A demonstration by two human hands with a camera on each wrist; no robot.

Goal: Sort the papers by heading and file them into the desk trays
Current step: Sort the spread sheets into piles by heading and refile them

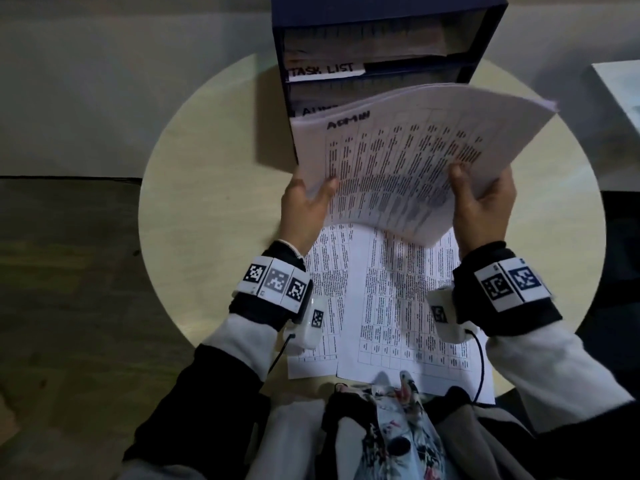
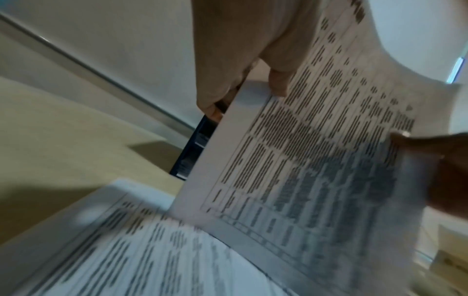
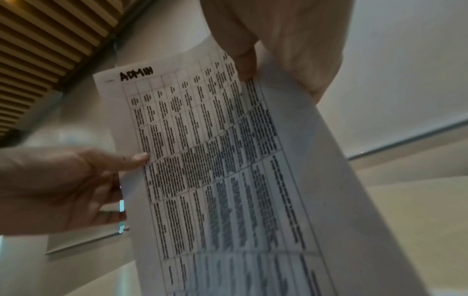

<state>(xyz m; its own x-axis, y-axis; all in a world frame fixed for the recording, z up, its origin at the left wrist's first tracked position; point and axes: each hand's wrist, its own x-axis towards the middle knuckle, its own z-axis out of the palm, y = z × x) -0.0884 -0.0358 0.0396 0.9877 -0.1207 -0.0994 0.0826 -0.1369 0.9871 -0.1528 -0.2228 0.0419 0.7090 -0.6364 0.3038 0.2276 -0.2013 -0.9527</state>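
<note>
Both my hands hold one thick stack of papers (image 1: 408,161) headed ADMIN — my left hand (image 1: 304,206) pinches its near left edge, thumb on top, and my right hand (image 1: 483,202) curls round its near right edge, each grip closed on the stack. It is lifted off the table (image 1: 207,188), just in front of the dark desk trays (image 1: 381,39) beyond my grip. More sheets (image 1: 384,306) lie flat beneath my wrists. I judge this the filing step: next I should level the sagging stack and slide it into the tray whose label — half hidden behind the papers — seems to match.
</note>
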